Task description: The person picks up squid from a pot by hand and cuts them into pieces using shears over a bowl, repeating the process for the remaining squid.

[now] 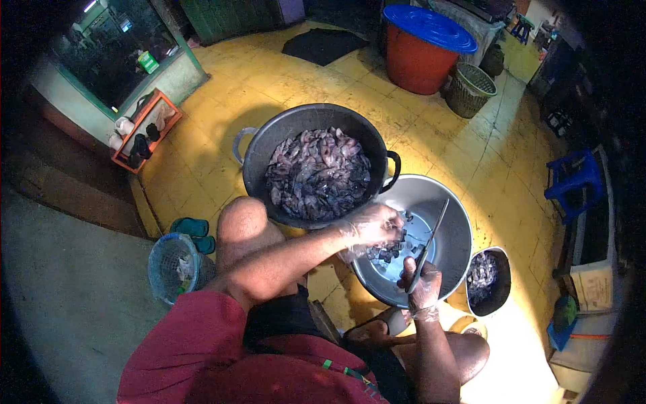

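My left hand (377,225), in a clear plastic glove, is over the left rim of a metal basin (454,232); its fingers are bent together, and what they hold is too small to name. My right hand (422,283), also gloved, is closed on the handle of a knife (434,232), whose blade points up and away over the basin. Dark cut pieces (389,253) lie in the bottom of the basin. Beyond my left hand stands a large dark pot (252,165) full of greyish-pink, wet pieces that look like squid (319,168).
A small container (499,299) with pale and dark pieces sits right of the basin. At left are a blue basket (160,273), green sandals (192,227) and an orange shoe rack (168,118). Farther off stand a red tub (417,60), a woven basket (468,101) and a blue stool (575,178).
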The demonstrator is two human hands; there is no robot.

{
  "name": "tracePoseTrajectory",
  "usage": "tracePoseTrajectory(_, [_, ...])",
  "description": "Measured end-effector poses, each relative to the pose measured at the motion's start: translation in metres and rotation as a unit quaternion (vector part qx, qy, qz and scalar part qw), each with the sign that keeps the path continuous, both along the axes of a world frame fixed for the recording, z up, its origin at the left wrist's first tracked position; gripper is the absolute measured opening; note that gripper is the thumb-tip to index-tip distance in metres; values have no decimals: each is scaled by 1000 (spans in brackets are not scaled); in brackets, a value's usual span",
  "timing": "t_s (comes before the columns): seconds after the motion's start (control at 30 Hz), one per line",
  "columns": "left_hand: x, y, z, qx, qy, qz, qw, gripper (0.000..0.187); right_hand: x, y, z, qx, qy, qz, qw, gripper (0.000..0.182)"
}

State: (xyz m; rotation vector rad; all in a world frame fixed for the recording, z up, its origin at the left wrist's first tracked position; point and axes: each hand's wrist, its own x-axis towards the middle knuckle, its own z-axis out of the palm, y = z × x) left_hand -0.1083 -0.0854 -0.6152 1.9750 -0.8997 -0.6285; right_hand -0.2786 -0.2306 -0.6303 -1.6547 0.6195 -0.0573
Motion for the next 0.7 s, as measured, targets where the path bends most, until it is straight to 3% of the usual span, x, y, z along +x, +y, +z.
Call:
tracePoseTrajectory(0.03, [9, 4, 13, 65, -72, 12, 995, 18, 1, 1, 2, 1, -2, 0, 1000, 37])
tracePoseTrajectory(0.1, [43, 20, -14, 48, -134, 103, 984, 17, 1, 5, 9, 8, 15, 2, 1000, 36])
tracePoseTrajectory(0.17, [83, 47, -30, 188, -205, 163, 947, 22, 2, 6, 8, 10, 20, 2, 1000, 37])
tracePoseTrajectory(0.27, [125, 85, -59, 301, -81, 298, 902, 33, 2, 5, 6, -3, 34, 14, 999, 37])
tracePoseTrajectory(0.3, [131, 96, -75, 327, -102, 306, 888, 35, 1, 4, 6, -18, 44, 26, 999, 38])
tracePoseTrajectory(0.37, [134, 111, -97, 270, -130, 349, 888, 36, 1, 4, 7, -34, 32, 23, 999, 38])
tracePoseTrajectory(0.43, [126, 108, -75, 273, -178, 395, 859, 40, 1, 3, 9, -26, 33, 40, 998, 39])
tracePoseTrajectory(0.47, [140, 119, -110, 243, -169, 431, 852, 47, 0, 2, 6, -45, 40, 46, 997, 40])
tracePoseTrajectory(0.5, [142, 124, -109, 244, -169, 429, 853, 47, -1, 2, 5, -44, 41, 45, 997, 40])
tracePoseTrajectory(0.57, [150, 129, -106, 361, -56, 360, 859, 52, 1, 1, 6, -46, 42, 57, 996, 41])
tracePoseTrajectory(0.7, [138, 128, -93, 359, -86, 364, 855, 40, 3, 0, 1, -63, 44, 65, 995, 41])
